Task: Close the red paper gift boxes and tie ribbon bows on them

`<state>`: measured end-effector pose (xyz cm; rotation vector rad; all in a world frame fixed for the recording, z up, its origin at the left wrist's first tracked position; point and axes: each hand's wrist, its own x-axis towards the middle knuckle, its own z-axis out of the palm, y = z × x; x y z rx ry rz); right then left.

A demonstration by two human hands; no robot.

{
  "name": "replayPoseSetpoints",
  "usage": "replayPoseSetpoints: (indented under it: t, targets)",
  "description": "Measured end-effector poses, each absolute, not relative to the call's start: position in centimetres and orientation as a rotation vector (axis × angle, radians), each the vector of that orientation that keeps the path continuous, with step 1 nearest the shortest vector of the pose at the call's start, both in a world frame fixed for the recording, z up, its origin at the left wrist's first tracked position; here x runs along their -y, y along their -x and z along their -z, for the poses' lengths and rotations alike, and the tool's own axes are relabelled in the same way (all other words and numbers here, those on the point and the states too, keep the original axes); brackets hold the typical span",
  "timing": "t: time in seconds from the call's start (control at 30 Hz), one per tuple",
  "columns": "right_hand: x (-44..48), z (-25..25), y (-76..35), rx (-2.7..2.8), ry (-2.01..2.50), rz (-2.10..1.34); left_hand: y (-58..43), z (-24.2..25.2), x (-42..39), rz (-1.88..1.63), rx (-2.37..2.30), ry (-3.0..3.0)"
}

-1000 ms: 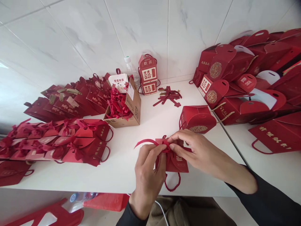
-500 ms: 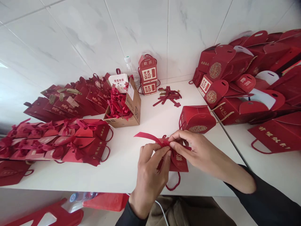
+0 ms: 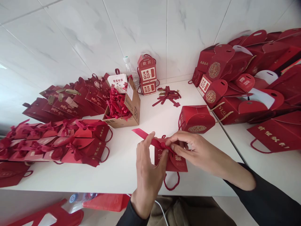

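Note:
A small red gift box (image 3: 179,164) with gold lettering stands on the white table in front of me. Across its top runs a red ribbon (image 3: 162,144), crossed or looped at the middle, with one loose tail (image 3: 139,133) sticking out to the left. My right hand (image 3: 191,147) pinches the ribbon near the knot with thumb and fingertips. My left hand (image 3: 150,163) is spread, index finger raised beside the tail, its thumb touching the ribbon by the knot. A twisted cord handle (image 3: 172,189) hangs at the box's near side. My fingers partly hide the knot.
Another red box (image 3: 197,119) stands just beyond my right hand. A cardboard carton (image 3: 135,110) of ribbons and a pile of red strips (image 3: 168,96) lie farther back. Ribboned boxes (image 3: 89,144) line the left; stacked boxes (image 3: 235,78) fill the right. The table's front edge is close.
My left fingers have come off their pinch on the ribbon and spread apart, index finger lifted. The right hand still pinches near the knot; the ribbon's left tail now points up more steeply.

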<state>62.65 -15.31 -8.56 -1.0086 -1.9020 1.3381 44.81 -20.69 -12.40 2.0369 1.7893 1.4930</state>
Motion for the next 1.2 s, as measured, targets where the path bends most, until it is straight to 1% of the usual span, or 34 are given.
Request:
replayPoseSetpoints:
  t: [0.33,0.67,0.97,1.2]
  targets:
    - [15.2,7.8,-62.6,1.892,1.008,-1.379,-44.7,11.9,20.7,-1.450,-1.666,-1.990]
    - [15.2,7.7,-62.7,1.866,1.001,-1.443,-43.6,11.2,20.7,-1.315,-1.580,-1.986]
    - [15.5,7.8,-63.2,1.967,1.093,-1.239,-42.2,11.4,21.4,-1.212,-1.621,-2.009]
    - [15.7,8.5,-64.0,2.031,1.175,-1.105,-40.8,11.7,22.9,-1.252,-1.572,-1.850]
